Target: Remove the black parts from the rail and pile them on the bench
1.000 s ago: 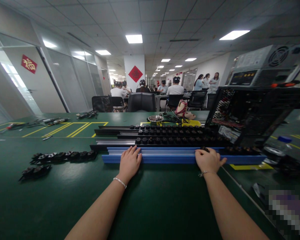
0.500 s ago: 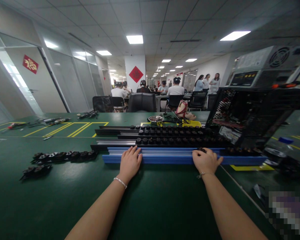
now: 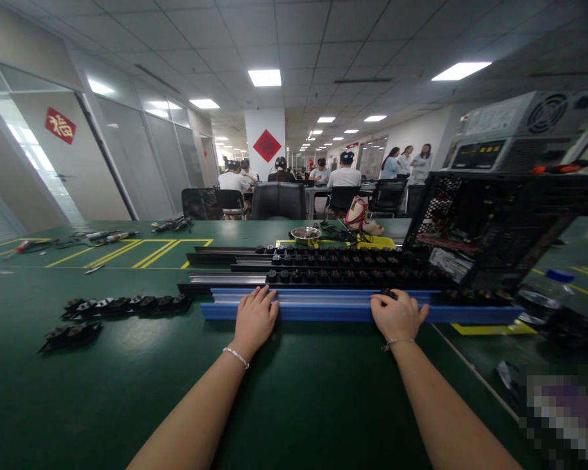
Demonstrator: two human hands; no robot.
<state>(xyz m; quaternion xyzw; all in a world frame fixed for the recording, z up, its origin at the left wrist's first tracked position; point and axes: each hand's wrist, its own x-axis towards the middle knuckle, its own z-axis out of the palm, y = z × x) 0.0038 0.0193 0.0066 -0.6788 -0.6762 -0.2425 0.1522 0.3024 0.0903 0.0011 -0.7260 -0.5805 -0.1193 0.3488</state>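
Observation:
A long blue rail lies across the green table in front of me. My left hand rests flat on its left part with fingers stretched out. My right hand lies over the rail further right, fingers curled over a small black part seated in the rail. More black parts sit in the rail's right end. Behind it lie three black rails filled with rows of black parts.
Two rows of loose black parts lie at the left. An open black computer case stands at the right, a metal bowl behind the rails. Tools lie far left. People sit at desks in the background.
My right hand has slid leftward along the blue rail with the black part under its fingers. My left hand has stayed where it was.

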